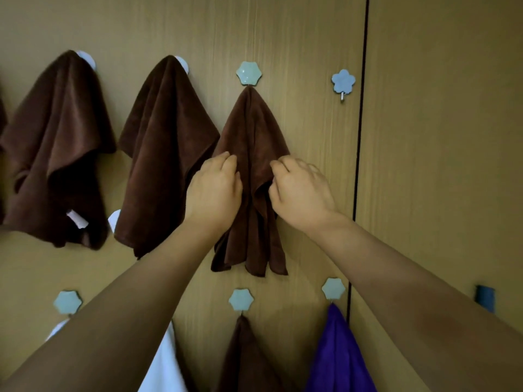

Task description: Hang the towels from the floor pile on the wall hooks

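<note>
Head view: brown towel [250,131] hangs on hook [249,73], 12 o'clock of hands. Left hand [212,193], right hand [300,190] each pinch folds. Tug evenly downward, gently, else loop slips. Spare hook [343,82] at 2 o'clock.

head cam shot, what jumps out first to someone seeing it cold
Both hands meet mid-frame on a brown towel hung from a pale flower-shaped hook: the left hand and right hand pinch its folds. A purple towel stands out at lower right, and one bare hook waits at upper right.
</note>
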